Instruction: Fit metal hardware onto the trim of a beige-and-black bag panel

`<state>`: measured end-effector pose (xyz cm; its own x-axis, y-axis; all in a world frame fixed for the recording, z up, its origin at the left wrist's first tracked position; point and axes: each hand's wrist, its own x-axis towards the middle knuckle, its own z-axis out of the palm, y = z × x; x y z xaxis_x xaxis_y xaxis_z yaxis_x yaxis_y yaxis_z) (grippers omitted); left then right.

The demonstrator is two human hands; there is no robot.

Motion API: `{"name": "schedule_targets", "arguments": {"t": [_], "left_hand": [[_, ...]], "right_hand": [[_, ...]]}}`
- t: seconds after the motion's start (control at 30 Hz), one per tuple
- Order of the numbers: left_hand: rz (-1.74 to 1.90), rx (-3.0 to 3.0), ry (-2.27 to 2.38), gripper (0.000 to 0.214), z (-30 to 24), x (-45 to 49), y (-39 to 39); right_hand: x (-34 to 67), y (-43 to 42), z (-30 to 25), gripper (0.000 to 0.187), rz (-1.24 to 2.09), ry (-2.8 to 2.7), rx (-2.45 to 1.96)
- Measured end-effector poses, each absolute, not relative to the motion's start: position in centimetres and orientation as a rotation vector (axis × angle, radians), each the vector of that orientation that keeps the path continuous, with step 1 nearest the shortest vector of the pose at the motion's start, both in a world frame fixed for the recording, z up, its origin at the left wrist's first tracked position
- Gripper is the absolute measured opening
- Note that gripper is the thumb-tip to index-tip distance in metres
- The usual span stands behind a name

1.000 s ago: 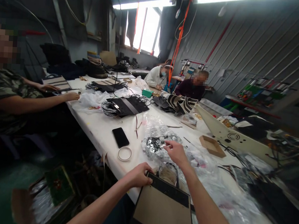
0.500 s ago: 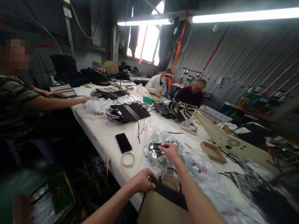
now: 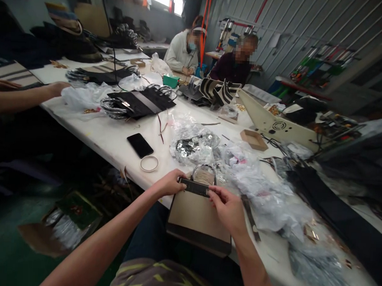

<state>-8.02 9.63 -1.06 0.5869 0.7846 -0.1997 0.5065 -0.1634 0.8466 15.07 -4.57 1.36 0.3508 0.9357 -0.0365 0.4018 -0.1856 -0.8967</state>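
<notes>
A beige and black handbag leans at the table's near edge, over my lap, with its wrapped handle standing up behind its dark top band. My left hand grips the band's left end, thumb on the front. At the band's right part my right hand has thumb and fingertips pinched together, on a small shiny piece too small to make out well. Just beyond the bag, an open clear plastic bag holds many small shiny metal plates.
A black phone and a tape roll lie left of the plates. Crumpled plastic spreads to the right, near a cardboard tray. Black handbags lie farther off. Co-workers sit at left and at the far side.
My right hand has come back from the bag of metal plates to the handbag's top band. My left hand still holds the band. The view has tilted down.
</notes>
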Motion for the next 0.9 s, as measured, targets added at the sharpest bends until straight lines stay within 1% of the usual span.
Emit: {"name": "schedule_targets", "arguments": {"t": [0.1, 0.23, 0.33, 0.47, 0.57, 0.63, 0.73, 0.9], "left_hand": [[0.321, 1.924, 1.070, 0.032, 0.1, -7.5, 9.4], [0.334, 2.149, 1.198, 0.040, 2.0, -6.6, 8.3], [0.258, 2.295, 1.161, 0.044, 3.0, -6.2, 8.0], [0.223, 2.270, 1.023, 0.044, 3.6, -6.0, 8.8], [0.278, 2.226, 1.046, 0.037, 4.1, -5.6, 9.0], [0.227, 2.180, 1.104, 0.039, 4.3, -5.1, 8.9], [0.090, 2.118, 1.146, 0.060, 3.9, -4.3, 9.3], [0.098, 1.916, 1.211, 0.093, 2.3, -3.8, 12.0]], "right_hand": [[14.4, -5.3, 0.0, 0.038, 0.679, -1.210, -1.779], [13.9, -5.2, -1.0, 0.033, 0.539, -1.212, -1.782], [13.6, -5.4, -1.6, 0.032, 0.399, -1.250, -1.804], [13.3, -5.7, -2.0, 0.032, 0.329, -1.256, -1.792], [13.3, -5.8, -1.8, 0.033, 0.316, -1.250, -1.773], [13.4, -5.9, -1.9, 0.036, 0.309, -1.250, -1.772], [14.1, -5.5, -3.4, 0.040, 0.282, -1.219, -1.758], [15.0, -4.4, -6.2, 0.043, 0.260, -1.193, -1.679]]}}
